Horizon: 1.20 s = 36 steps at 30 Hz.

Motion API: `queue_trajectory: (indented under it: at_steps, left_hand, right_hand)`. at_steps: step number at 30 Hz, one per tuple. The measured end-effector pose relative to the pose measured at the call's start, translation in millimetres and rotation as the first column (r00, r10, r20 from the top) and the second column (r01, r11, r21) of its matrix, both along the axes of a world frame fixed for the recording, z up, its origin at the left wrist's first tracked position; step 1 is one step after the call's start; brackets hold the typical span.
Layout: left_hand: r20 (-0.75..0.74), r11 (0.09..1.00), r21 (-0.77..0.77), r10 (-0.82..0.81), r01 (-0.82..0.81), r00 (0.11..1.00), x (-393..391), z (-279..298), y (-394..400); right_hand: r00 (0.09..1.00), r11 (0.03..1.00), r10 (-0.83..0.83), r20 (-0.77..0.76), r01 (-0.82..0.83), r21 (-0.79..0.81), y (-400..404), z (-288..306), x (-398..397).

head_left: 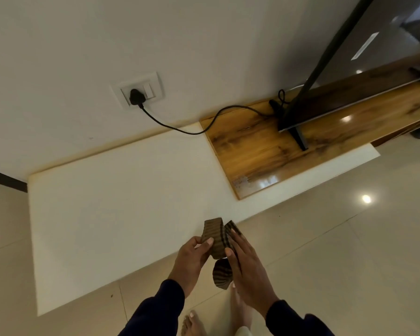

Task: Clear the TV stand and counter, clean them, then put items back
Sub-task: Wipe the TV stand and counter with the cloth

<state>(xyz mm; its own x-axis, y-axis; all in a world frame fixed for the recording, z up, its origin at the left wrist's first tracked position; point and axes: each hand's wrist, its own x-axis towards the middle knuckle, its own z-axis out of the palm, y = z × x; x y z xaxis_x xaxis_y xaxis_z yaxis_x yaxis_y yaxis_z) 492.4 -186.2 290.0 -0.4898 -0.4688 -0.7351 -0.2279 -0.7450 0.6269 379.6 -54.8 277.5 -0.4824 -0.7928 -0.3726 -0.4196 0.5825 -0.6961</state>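
Both hands are on the cloth (216, 241) here, held up in the air just off the front edge of the white bench (121, 202), over the floor tiles (337, 251). The left hand (192, 257) pinches one fold between thumb and fingers, and the right hand (246, 260) lies along the other side with its fingers fairly straight and its thumb pressing the fabric, so the cloth is caught between the two. This looks like folding or bunching the rag into a pad for wiping, since the bench shows nothing standing on it. To do that well, I'd say gather the loose tail hanging below the hands up into the pad, so a flat face meets the bench and nothing drags. Then work from the wall side of the bench toward its front edge. Beyond the bench's right end the wooden stand (264, 151) carries the TV (374, 69), and the cable (192, 128) runs over the bench's back corner to the plug (135, 98) on the wall above, so a wipe there wants care not to snag it. The cloth itself is brown with darker stripes, ribbed or corrugated in texture, soft and limp, twisted into a loop at the top with a rounded lobe drooping beneath.
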Motion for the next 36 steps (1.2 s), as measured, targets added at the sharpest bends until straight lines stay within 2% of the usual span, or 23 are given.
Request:
queue_trajectory:
  at_steps: [2, 6, 8, 10, 13, 15, 17, 18, 26, 29, 32, 36]
  left_hand:
    - [0.009, 0.995, -0.061, -0.072, 0.072, 0.997, 2, 17, -2]
    - [0.097, 0.935, -0.287, -0.187, 0.208, 0.977, -2, 79, 1]
    - [0.104, 0.910, -0.331, -0.228, 0.250, 0.968, -4, 117, 2]
    - [0.092, 0.889, -0.357, -0.272, 0.286, 0.958, -5, 155, 2]
    - [0.093, 0.851, -0.391, -0.343, 0.350, 0.935, -10, 205, 0]
    - [0.101, 0.817, -0.433, -0.375, 0.380, 0.921, -15, 235, 2]
    - [0.100, 0.794, -0.468, -0.388, 0.388, 0.916, -20, 262, 3]
    - [0.101, 0.781, -0.485, -0.396, 0.393, 0.913, -24, 278, 3]
    - [0.197, 0.639, -0.599, -0.466, 0.482, 0.863, -33, 339, -5]
    - [0.215, 0.642, -0.602, -0.442, 0.474, 0.871, -35, 347, -10]
    - [0.213, 0.699, -0.576, -0.372, 0.423, 0.904, -46, 353, -14]
    - [0.154, 0.758, -0.508, -0.387, 0.409, 0.909, -73, 364, -11]
  right_hand:
    - [0.993, 0.998, -0.041, 0.106, 0.046, -0.046, 7, 15, 6]
    - [0.951, 0.984, -0.109, 0.289, 0.144, -0.105, 22, 58, 16]
    - [0.902, 0.964, -0.169, 0.398, 0.235, -0.122, 31, 85, 17]
    - [0.869, 0.941, -0.225, 0.442, 0.311, -0.132, 40, 109, 16]
    - [0.791, 0.899, -0.361, 0.493, 0.436, -0.042, 45, 131, 1]
    - [0.736, 0.894, -0.423, 0.528, 0.434, 0.111, 43, 147, -10]
    - [0.644, 0.897, -0.432, 0.631, 0.378, 0.227, 38, 159, -21]
    - [0.604, 0.900, -0.423, 0.675, 0.369, 0.234, 36, 168, -27]
    - [0.426, 0.873, -0.346, 0.836, 0.473, 0.121, 54, 223, -79]
    - [0.368, 0.800, -0.339, 0.866, 0.597, 0.060, 71, 234, -98]
    - [0.374, 0.734, -0.288, 0.881, 0.677, -0.048, 88, 250, -121]
    - [0.422, 0.770, -0.243, 0.873, 0.632, -0.091, 111, 272, -150]
